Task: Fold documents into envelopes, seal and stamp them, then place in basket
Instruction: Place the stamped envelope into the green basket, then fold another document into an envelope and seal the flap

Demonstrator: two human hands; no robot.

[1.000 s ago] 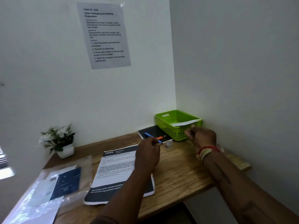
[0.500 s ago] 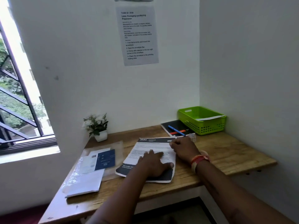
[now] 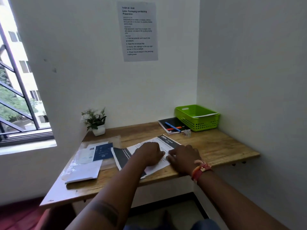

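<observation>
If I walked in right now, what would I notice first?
Probably the bright green basket in the far right corner of the wooden desk, with a white envelope lying across its rim. Next, the left hand and right hand resting on a printed document in the middle. A small potted plant stands by the window.

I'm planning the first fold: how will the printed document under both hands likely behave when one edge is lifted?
The printed document looks like a single thin sheet, so it will probably flop and bend rather than stay stiff. It lies on the smooth wooden desk, so it may slide unless the left hand or right hand pins it.
</observation>
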